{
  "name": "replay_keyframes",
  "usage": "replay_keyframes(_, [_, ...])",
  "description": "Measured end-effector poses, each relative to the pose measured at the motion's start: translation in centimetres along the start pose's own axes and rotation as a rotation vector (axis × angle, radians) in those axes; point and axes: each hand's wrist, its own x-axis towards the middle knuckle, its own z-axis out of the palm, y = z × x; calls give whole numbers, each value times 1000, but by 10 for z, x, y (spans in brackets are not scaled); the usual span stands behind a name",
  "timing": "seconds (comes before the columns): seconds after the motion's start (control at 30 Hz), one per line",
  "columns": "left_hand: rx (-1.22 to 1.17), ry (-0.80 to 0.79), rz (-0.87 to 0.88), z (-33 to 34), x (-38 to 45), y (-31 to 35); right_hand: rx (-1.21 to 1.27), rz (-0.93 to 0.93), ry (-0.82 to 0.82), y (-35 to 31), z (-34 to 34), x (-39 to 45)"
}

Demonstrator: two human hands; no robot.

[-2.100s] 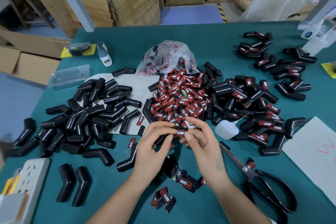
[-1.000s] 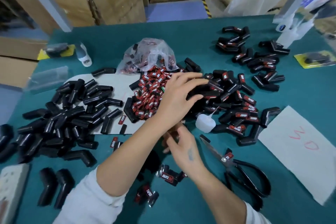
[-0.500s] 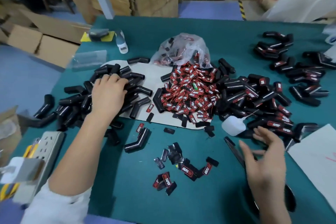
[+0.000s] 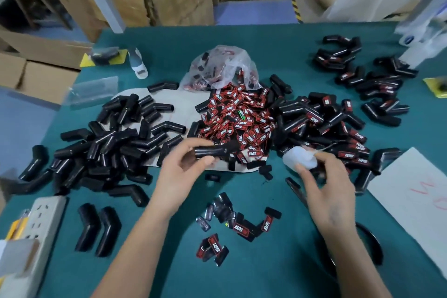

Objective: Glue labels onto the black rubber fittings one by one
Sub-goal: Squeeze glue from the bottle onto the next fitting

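— One black rubber fitting (image 4: 210, 151) sits in your left hand (image 4: 180, 172): a smooth, bent tube, thumb and fingers curled round it, just above the table (image 4: 278, 271).

— And your right hand (image 4: 325, 191)?

— Fingers bent onto the white glue bottle (image 4: 300, 159), pinching it; its thin nozzle points away to your right.

— Any writing?

— Beyond both hands, the heap of red-and-black labels (image 4: 238, 118) reads "TAPER". Loose labels (image 4: 238, 227) lie between your wrists, same word.

free: green mat (image 4: 278, 273) (front) | blocked: fitting piles (image 4: 104, 150), label heap (image 4: 239, 116)
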Motion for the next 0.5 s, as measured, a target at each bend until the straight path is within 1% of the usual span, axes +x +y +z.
replay_keyframes(0.07, [-163, -24, -56, 14, 0, -9, 267, 61, -11, -12, -6, 2])
replay_keyframes(0.1, [-202, -37, -73, 18, 0, -13, 363, 29, -27, -18, -7, 5])
replay_keyframes(0.17, [-267, -91, -84, 22, -1, -20, 601, -12, -140, -31, -6, 13])
replay_keyframes(0.2, [-289, -108, -86, 22, -1, -22, 756, 13, -197, -36, -2, 16])
replay_keyframes(0.27, [-284, -89, -80, 19, -3, -25, 930, 86, -262, -36, 7, 19])
replay_keyframes(0.37, [-188, -47, -45, 16, -2, -27, 929, 128, -282, -29, 17, 20])
replay_keyframes(0.43, [-134, -49, -28, 16, -1, -27, 941, 139, -320, -24, 23, 14])
replay_keyframes(0.5, [-157, -72, -19, 18, -3, -24, 949, 134, -372, -23, 29, 10])
